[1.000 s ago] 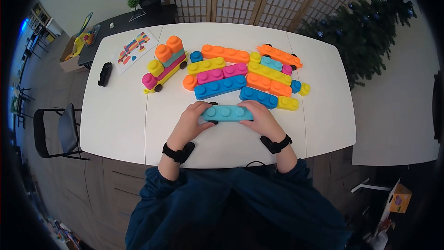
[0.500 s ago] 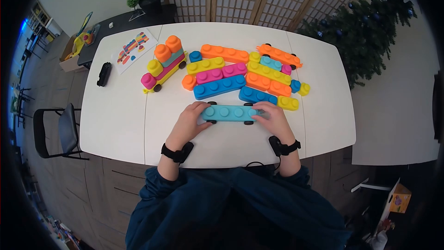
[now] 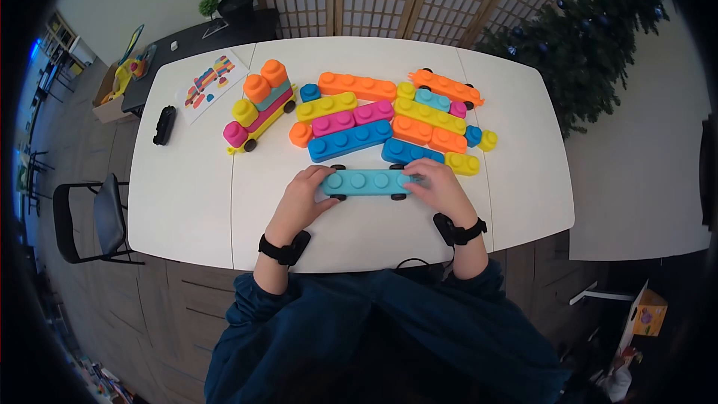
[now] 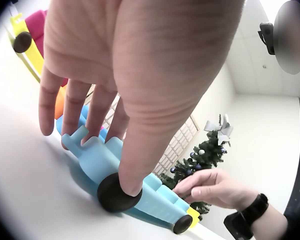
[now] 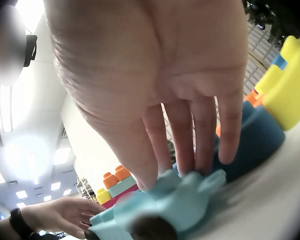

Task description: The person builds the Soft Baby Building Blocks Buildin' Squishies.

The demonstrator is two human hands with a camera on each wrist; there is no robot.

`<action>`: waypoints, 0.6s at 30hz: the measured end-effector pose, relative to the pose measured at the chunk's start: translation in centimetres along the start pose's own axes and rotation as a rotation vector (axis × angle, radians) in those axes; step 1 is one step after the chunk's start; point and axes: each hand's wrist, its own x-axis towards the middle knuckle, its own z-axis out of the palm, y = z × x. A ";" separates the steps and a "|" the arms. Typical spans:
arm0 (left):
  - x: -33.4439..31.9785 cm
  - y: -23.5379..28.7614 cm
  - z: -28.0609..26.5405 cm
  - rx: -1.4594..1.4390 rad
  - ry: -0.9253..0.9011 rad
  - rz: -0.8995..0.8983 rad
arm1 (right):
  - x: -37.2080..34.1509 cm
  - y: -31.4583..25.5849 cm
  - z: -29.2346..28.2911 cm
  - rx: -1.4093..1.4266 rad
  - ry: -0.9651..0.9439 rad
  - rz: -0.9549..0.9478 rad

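A light-blue wheeled base with a row of studs (image 3: 369, 182) lies on the white table near its front. The left hand (image 3: 301, 200) holds its left end, the thumb pressing by a black wheel (image 4: 119, 193) in the left wrist view. At the right end, the right hand (image 3: 443, 191) has thumb and fingers on either side of the base; the right wrist view shows that thumb beside a stud. Just behind the base are a long blue block (image 3: 350, 141), a shorter blue block (image 3: 411, 151) and a yellow block (image 3: 462, 164).
Behind lie pink blocks (image 3: 373, 111), orange blocks (image 3: 357, 86) and an orange wheeled base (image 3: 446, 88). At left stand a stacked block vehicle (image 3: 262, 108), a printed picture sheet (image 3: 212, 84) and a black object (image 3: 164, 126). A cable (image 3: 413, 260) lies at the front edge.
The right hand has shifted right along the light-blue base, uncovering its right wheels and a stud. The left hand keeps its hold. The head view has shifted slightly.
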 end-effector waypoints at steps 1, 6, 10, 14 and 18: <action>0.1 0.1 0.0 0.000 0.001 0.002 | 0.8 -0.5 -0.6 -0.006 -0.031 -0.010; -0.1 0.5 -0.1 0.075 -0.009 -0.010 | 6.8 -3.4 -3.8 -0.208 -0.041 -0.044; -0.4 0.3 0.0 0.089 -0.007 -0.022 | 13.3 0.6 -3.3 -0.420 0.054 -0.109; -0.5 0.1 0.1 0.089 0.036 0.022 | 17.8 3.2 -1.4 -0.552 0.053 -0.079; -0.4 -0.3 0.1 0.121 0.064 0.038 | 19.7 4.9 0.1 -0.736 0.005 -0.032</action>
